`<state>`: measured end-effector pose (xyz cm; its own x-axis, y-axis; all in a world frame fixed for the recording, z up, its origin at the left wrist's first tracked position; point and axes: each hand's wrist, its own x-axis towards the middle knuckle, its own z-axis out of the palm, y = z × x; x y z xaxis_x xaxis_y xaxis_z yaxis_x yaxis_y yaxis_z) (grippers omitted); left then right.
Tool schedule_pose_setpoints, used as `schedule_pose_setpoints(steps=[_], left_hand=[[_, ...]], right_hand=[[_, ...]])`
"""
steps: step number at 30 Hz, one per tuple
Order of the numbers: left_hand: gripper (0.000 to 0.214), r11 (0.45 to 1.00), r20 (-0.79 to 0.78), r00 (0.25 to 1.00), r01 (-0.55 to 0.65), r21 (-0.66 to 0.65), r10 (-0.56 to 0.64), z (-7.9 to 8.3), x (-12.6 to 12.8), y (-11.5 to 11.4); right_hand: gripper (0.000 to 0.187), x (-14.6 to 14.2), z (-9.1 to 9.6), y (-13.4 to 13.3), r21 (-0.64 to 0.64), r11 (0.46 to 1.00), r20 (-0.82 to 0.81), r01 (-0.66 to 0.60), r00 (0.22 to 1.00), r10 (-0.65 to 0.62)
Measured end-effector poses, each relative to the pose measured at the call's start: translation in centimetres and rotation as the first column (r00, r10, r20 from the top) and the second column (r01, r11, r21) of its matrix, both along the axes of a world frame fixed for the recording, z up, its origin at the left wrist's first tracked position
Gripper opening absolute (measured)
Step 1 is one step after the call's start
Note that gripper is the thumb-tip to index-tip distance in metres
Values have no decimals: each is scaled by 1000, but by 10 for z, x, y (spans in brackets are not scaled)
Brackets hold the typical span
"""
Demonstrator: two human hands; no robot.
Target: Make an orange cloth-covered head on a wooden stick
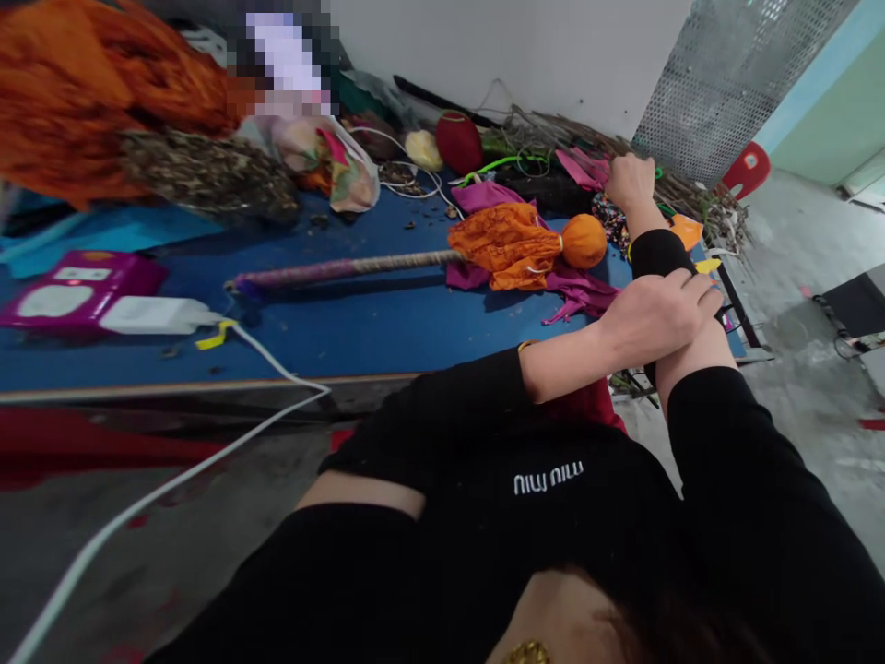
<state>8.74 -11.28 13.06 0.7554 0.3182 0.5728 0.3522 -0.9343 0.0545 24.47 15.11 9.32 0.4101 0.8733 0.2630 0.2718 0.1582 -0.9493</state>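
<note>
My left hand (654, 318) lies across my right forearm, its fingers wrapped round the lower edge of a black arm sleeve (660, 254). My right hand (629, 183) is closed in a fist over the far right of the blue table, beside a pink cloth (584, 169); its fingertips are hidden. Left of my hands lies a wrapped stick (352, 267), bound in purple and tan. At its right end sits crinkled orange cloth (508, 242) tied with string below a round orange ball (584, 242). Magenta cloth (584, 295) spreads under it.
A purple power socket box (76, 290) with a white plug (159, 315) stands at left, its white cable (172, 489) hanging over the edge of the blue table (332, 346). Orange fabric (76, 92), a bag of dried material (207, 175), a red round object (458, 140) and twigs (581, 134) line the back.
</note>
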Motion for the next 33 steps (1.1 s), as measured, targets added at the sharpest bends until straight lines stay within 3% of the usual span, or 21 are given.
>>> schedule_pose_setpoints(steps=[6,11,14,16,21,24,26,28,30,31,33], left_hand=[[40,1000,16,1000,-21,3,21,0,6,-1],[37,997,81,995,56,-51,-52,-4,12,-9],[37,989,74,997,28,-146,-18,-8,13,-8],[37,988,42,998,61,-144,-55,-8,12,-4],[46,990,-62,989,131,-47,-133,2,8,1],[58,986,-102,985,125,-112,-136,12,8,-9],[55,960,-55,969,229,-162,-241,14,6,-23],[50,898,32,910,414,-148,-414,7,0,-37],[47,834,130,849,528,-162,-512,-10,-9,-47],[45,817,193,846,531,-227,-496,-22,-14,-49],[39,762,326,861,501,-409,-391,-48,-22,-46]], right_hand=[[60,11,-16,7,68,998,26,-4,1000,3],[57,17,-28,12,209,976,-78,59,996,-43],[58,16,-32,7,205,978,-86,33,996,-16],[58,14,-32,3,191,982,-52,7,999,3],[57,10,-34,2,175,983,12,-48,999,47],[55,5,-38,4,240,966,36,-100,995,94],[50,0,-41,4,322,936,113,-142,987,111],[46,-1,-44,5,328,931,303,-161,951,58],[49,6,-44,11,223,972,547,-69,835,-66],[53,13,-42,16,156,987,636,35,761,-127],[56,35,-35,30,52,960,709,275,667,-229]])
